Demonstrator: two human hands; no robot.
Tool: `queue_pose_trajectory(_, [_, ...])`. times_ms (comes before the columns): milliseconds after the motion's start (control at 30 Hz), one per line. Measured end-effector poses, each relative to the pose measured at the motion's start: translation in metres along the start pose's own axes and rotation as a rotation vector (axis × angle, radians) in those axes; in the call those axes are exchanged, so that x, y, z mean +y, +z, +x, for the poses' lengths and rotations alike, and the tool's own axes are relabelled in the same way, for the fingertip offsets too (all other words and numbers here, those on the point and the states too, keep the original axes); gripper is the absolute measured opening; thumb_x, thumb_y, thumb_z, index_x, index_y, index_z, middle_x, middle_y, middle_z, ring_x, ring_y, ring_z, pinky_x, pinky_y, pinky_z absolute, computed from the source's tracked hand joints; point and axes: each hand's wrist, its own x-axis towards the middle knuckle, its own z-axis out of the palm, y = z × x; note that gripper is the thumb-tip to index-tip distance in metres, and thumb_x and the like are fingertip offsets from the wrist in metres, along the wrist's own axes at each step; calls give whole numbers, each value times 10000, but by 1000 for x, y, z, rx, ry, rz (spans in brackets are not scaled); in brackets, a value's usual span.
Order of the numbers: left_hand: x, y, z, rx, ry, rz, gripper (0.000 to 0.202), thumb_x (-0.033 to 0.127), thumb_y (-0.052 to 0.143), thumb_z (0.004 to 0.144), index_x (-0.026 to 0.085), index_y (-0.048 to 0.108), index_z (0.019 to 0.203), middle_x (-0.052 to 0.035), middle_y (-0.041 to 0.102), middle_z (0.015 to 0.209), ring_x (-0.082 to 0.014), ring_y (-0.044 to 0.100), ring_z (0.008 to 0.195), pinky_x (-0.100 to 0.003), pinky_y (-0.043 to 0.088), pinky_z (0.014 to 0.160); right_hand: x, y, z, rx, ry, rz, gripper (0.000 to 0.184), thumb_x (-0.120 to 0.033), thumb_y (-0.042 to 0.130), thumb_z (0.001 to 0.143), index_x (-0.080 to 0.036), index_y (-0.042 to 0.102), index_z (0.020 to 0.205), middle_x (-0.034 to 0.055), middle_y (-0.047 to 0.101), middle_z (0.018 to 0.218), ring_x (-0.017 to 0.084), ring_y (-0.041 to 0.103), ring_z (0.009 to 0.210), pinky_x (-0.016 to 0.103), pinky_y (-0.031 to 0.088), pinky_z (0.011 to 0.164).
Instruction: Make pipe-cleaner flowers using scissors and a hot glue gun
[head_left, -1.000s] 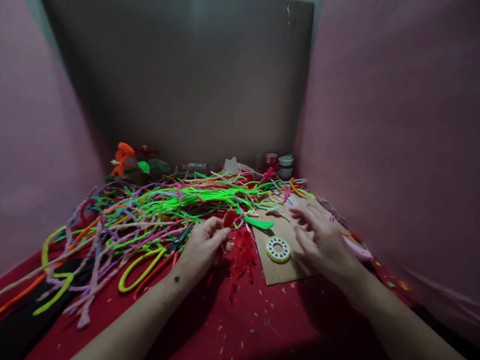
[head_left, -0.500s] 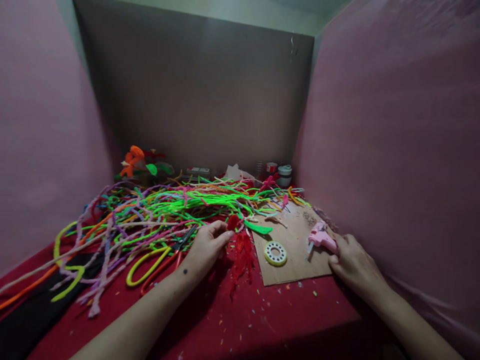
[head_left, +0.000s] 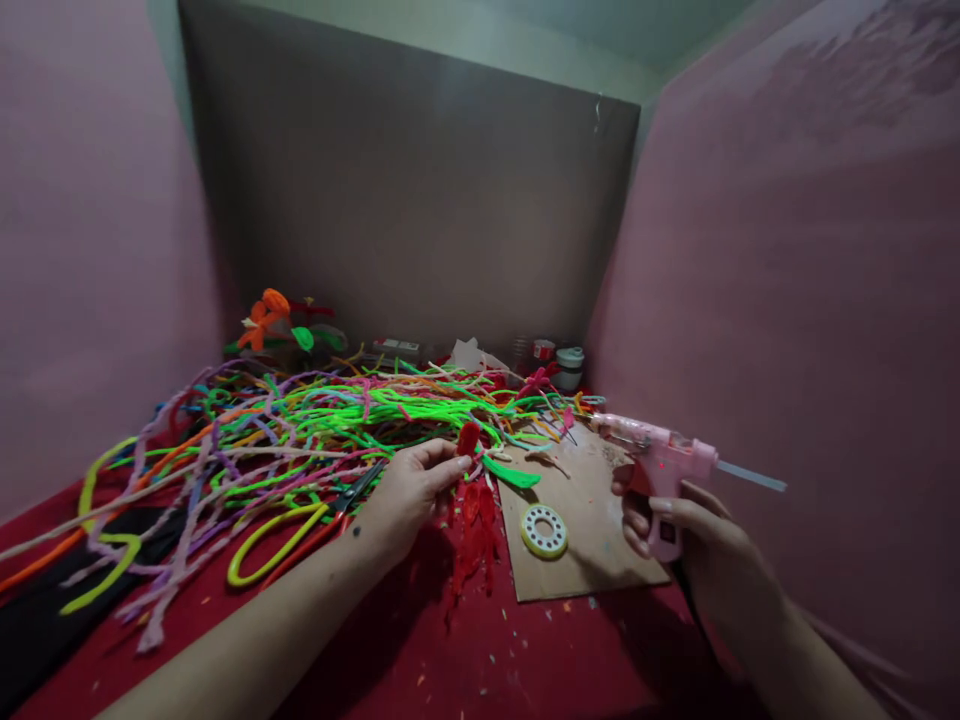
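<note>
Between the thumb and fingers of my left hand [head_left: 420, 490] is a small red fuzzy petal [head_left: 468, 438], held upright. More red fuzzy pieces [head_left: 474, 530] lie on the cloth just below that hand. My right hand [head_left: 694, 525] is wrapped round the handle of a pink glue gun [head_left: 667, 455], raised above the cardboard. Its nozzle points left, and a clear glue stick [head_left: 752, 476] sticks out of its back end. A green fuzzy leaf [head_left: 511, 473] lies to the right of the petal.
A cardboard sheet [head_left: 577, 570] carries a yellow-and-white tape roll [head_left: 544, 531]. Scissors with yellow and red handles [head_left: 277, 545] lie left of my left arm. Tangled pipe cleaners [head_left: 375, 410] cover the table's back. An orange flower [head_left: 264, 318] and a lidded cup [head_left: 570, 368] stand behind.
My right hand has lifted the glue gun off the cardboard and turned it level, nozzle to the left. The left hand keeps its hold on the red petal.
</note>
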Motion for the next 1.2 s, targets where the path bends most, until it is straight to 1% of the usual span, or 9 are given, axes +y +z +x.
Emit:
queue_pose_trajectory(100, [11,4,2,-4,-3,-10,215,331,662,675,149,547,685,79,441,497,-14,329,359,-149,221,366,-6,28,13,-155,-20,70,178,-228,580,694,-136,643,832,27,558,561,124,497,464,244,368,450])
queue_pose_trajectory(167, [14,5,3,10,-1,-39,220,334,653,681,150,533,666,78,437,500,-13,329,353,-148,213,362,-8,44,23,-212,-29,77,188,-245,570,706,-134,637,843,31,560,583,123,496,469,242,366,441])
queue_pose_trajectory(267, [7,1,4,53,12,-98,241,359,625,707,155,505,661,83,406,492,-15,325,344,-151,192,357,-5,64,34,-214,-69,-20,180,-295,550,722,-144,624,786,36,558,608,127,480,476,250,371,431])
queue_pose_trajectory(367, [-4,-7,5,79,7,-126,247,362,610,726,155,491,662,83,385,497,-14,312,351,-155,188,366,7,74,39,-189,-93,-152,185,-346,549,740,-172,611,751,27,543,596,139,474,484,262,390,442])
queue_pose_trajectory(533, [-16,-15,6,51,-4,-144,242,359,596,735,153,498,651,71,402,517,-25,325,380,-165,217,384,37,70,40,-110,-94,-319,207,-391,599,734,-188,621,767,23,538,583,157,492,530,258,415,464])
queue_pose_trajectory(633, [-18,-16,7,53,-37,-119,238,355,587,739,154,500,645,68,407,503,-29,318,371,-170,214,376,47,64,40,-139,-122,-421,258,-426,575,751,-189,630,838,11,504,542,152,469,496,248,390,412])
queue_pose_trajectory(833, [-18,-15,9,60,-54,-102,218,319,590,732,156,492,623,76,380,491,-29,300,370,-167,226,364,47,59,38,-208,-128,-520,261,-427,543,781,-190,653,780,18,499,549,127,415,445,235,328,357])
queue_pose_trajectory(1000, [-17,-13,7,59,-70,-98,210,312,599,718,158,497,619,76,393,490,-29,306,372,-168,241,366,50,56,39,-234,-128,-538,216,-361,546,790,-202,662,878,17,524,586,141,430,471,248,352,387])
queue_pose_trajectory(1200, [-16,-11,6,47,-73,-95,206,311,599,716,165,493,618,80,395,492,-31,308,378,-167,236,367,54,53,38,-238,-124,-537,175,-343,555,792,-189,631,827,26,576,691,132,453,528,240,387,443])
